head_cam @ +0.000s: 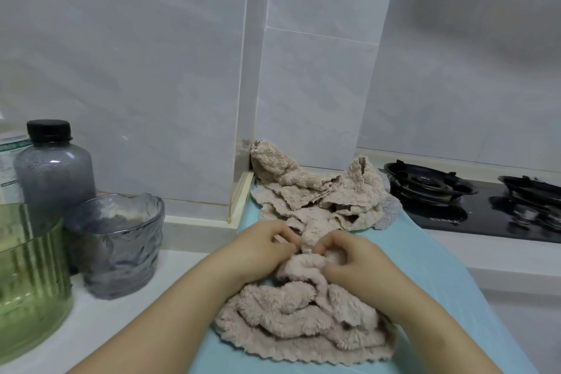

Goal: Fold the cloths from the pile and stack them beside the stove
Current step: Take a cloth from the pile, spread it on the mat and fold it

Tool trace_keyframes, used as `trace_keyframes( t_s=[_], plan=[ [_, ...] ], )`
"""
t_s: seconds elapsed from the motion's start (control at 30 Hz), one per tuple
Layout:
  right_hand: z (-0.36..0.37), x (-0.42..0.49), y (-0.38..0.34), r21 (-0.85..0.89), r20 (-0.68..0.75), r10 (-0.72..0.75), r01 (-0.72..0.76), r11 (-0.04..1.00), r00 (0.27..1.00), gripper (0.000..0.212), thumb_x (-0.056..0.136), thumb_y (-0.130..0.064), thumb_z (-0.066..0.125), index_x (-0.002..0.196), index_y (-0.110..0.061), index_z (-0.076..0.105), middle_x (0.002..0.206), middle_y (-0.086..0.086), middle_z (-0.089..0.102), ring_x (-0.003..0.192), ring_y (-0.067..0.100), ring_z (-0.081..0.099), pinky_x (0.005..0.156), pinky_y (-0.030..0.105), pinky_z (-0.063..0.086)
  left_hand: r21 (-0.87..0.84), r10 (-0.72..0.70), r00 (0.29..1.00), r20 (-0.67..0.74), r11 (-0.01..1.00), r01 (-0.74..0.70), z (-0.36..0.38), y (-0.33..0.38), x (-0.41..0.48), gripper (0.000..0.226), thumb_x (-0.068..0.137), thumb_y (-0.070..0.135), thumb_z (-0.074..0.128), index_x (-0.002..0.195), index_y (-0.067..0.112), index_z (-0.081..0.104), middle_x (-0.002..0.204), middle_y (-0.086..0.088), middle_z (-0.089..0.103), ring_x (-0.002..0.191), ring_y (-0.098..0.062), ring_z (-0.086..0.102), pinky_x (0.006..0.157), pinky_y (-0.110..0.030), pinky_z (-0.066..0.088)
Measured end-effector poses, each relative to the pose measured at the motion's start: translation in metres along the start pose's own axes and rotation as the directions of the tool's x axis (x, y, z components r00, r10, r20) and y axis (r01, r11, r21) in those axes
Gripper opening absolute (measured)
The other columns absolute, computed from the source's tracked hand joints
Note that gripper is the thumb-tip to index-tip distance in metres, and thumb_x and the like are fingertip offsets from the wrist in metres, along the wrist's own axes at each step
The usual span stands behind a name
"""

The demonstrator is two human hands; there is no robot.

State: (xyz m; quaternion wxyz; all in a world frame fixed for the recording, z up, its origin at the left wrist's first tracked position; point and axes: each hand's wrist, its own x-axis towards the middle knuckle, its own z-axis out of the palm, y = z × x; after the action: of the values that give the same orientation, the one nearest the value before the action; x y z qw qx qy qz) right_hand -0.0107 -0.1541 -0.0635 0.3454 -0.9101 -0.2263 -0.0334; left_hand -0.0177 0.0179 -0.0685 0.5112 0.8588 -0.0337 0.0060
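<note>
Hands: left hand and right hand both pinch the far edge of a crumpled beige cloth.
Pile: beige cloths heaped beside the stove.
Progress: no folded stack visible; nearly everything remains.

The fingertips of the left hand and the right hand are lying buried in folds of the crumpled cloth, and both forearms are running off the bottom edge. The left edge is cutting the green jar; the grey bottle is covering most of a blurred printed pack. The right edge is clipping the far burner, and the pile is hiding most of a pale bluish cloth.
</note>
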Motion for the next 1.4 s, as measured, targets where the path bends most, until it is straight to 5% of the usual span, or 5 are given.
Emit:
trace_keyframes(
  t_s=[0.3, 0.67, 1.07, 1.23, 1.4],
  plan=[
    [-0.021, 0.004, -0.006, 0.96, -0.173, 0.262, 0.103, 0.26, 0.949, 0.031, 0.087, 0.012, 0.043, 0.072, -0.012, 0.056, 0.054, 0.004, 0.06, 0.044, 0.011, 0.056, 0.043, 0.02, 0.05, -0.357, -0.119, 0.992, 0.031, 0.926, 0.123, -0.002, 0.006, 0.002, 0.041, 0.082, 0.063, 0.051, 0.108, 0.033, 0.055, 0.109, 0.006, 0.06, 0.099, -0.011, 0.056, 0.085, -0.025, 0.049],
    [-0.001, 0.015, 0.001, 0.473, 0.048, 0.226, -0.221, 0.853, 0.973, 0.038, 0.094, -0.04, 0.051, 0.129, -0.035, 0.039, 0.12, -0.016, 0.053, 0.108, 0.01, 0.055, 0.083, 0.03, 0.049, -0.418, -0.021, 1.0, 0.021, 0.908, 0.027, 0.003, -0.004, 0.003, 0.054, 0.082, 0.003, 0.066, 0.113, 0.047, 0.054, 0.139, -0.016, 0.046, 0.123, -0.024, 0.051, 0.088, -0.028, 0.051],
    [-0.03, 0.008, 0.026, 0.575, -0.595, 0.384, 0.04, 0.817, 0.706, 0.036, 0.085, 0.005, 0.054, 0.111, -0.018, 0.063, 0.097, 0.0, 0.066, 0.058, 0.0, 0.056, 0.067, 0.028, 0.053, 0.45, 0.222, 0.905, -0.363, 0.892, -0.038, -0.02, -0.001, -0.002, 0.055, 0.083, 0.017, 0.053, 0.133, 0.037, 0.044, 0.133, 0.006, 0.053, 0.103, -0.017, 0.058, 0.08, -0.028, 0.046],
    [-0.026, 0.006, 0.028, 0.299, -0.509, 0.355, -0.225, 0.927, 0.784, 0.061, 0.089, -0.011, 0.054, 0.144, -0.027, 0.031, 0.148, -0.001, 0.029, 0.133, 0.02, 0.034, 0.104, 0.036, 0.031, 0.633, 0.096, 0.987, -0.127, 0.774, 0.006, 0.002, -0.005, -0.004, 0.069, 0.095, 0.027, 0.042, 0.148, 0.033, -0.002, 0.154, -0.003, -0.025, 0.141, -0.026, 0.022, 0.102, -0.035, 0.038],
    [-0.011, 0.008, 0.03, -0.26, -0.196, 0.39, -0.431, 0.864, 0.9, 0.035, 0.087, -0.039, 0.049, 0.122, -0.038, 0.052, 0.129, -0.005, 0.053, 0.118, 0.021, 0.051, 0.098, 0.036, 0.038, 0.757, 0.299, 0.95, -0.093, 0.641, -0.128, 0.006, -0.003, -0.004, 0.049, 0.094, 0.047, 0.038, 0.14, 0.031, 0.03, 0.157, 0.004, -0.009, 0.145, -0.018, -0.009, 0.116, -0.038, 0.014]
  ],
)
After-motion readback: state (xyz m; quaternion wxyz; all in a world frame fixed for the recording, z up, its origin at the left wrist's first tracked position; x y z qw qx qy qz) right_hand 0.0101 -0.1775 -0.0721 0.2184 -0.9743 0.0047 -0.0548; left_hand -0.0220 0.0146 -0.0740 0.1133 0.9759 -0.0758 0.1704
